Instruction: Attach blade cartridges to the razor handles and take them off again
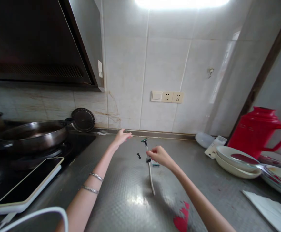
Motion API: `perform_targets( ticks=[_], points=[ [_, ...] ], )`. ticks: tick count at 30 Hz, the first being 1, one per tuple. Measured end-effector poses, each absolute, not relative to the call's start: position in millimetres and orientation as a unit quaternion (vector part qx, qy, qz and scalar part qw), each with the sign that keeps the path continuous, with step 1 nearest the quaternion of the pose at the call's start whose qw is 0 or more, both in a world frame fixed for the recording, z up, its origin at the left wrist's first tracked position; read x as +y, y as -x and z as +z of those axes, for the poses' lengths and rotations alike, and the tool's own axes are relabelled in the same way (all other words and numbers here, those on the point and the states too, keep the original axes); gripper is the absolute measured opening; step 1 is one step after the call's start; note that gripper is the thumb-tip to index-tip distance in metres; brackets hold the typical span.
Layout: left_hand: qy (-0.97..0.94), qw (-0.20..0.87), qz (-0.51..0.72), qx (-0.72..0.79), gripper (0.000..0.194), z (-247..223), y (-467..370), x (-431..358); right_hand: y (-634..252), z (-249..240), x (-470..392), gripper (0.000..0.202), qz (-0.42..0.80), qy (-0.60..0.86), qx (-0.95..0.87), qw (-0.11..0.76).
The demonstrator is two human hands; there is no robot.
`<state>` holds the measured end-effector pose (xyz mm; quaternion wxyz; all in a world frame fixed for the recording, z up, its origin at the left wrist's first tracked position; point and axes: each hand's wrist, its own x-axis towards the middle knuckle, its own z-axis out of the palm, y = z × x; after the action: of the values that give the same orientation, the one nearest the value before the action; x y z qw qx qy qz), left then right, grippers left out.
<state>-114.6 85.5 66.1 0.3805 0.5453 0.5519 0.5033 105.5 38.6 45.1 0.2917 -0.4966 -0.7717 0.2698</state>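
Observation:
My right hand grips a long grey razor near its upper part, the green-and-black head pointing at the wall and the handle end resting on the steel counter. My left hand reaches out flat toward the back edge of the counter, fingers together, holding nothing; two bracelets ring that wrist. A small black piece lies on the counter between the hands, and a teal bit lies under my right hand.
A dark pan sits on the stove at the left, with a phone and white cable at its front. Stacked bowls and a red jug stand at the right. A red stain marks the counter.

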Motion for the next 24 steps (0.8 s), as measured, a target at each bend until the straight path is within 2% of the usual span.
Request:
perform_targets(
  ticks=[4, 7, 14, 24],
  points=[
    [-0.51, 0.308, 0.47, 0.652, 0.072, 49.9, 144.5, 107.9, -99.8, 3.9, 34.3, 0.031, 0.239, 0.537, -0.774, 0.236],
    [-0.513, 0.288, 0.468, 0.659, 0.071, 39.4, 148.7, 116.8, -94.7, -13.7, 30.7, 0.029, 0.21, 0.557, -0.775, 0.211],
    [-0.562, 0.164, 0.489, 0.647, 0.058, 27.2, 147.7, 126.6, -88.6, -16.7, 26.8, 0.028, 0.174, 0.582, -0.774, 0.178],
    [-0.602, 0.126, 0.43, 0.66, 0.048, 11.4, 132.9, 123.7, -85.2, -26.0, 29.7, 0.02, 0.132, 0.581, -0.791, 0.14]
  ],
)
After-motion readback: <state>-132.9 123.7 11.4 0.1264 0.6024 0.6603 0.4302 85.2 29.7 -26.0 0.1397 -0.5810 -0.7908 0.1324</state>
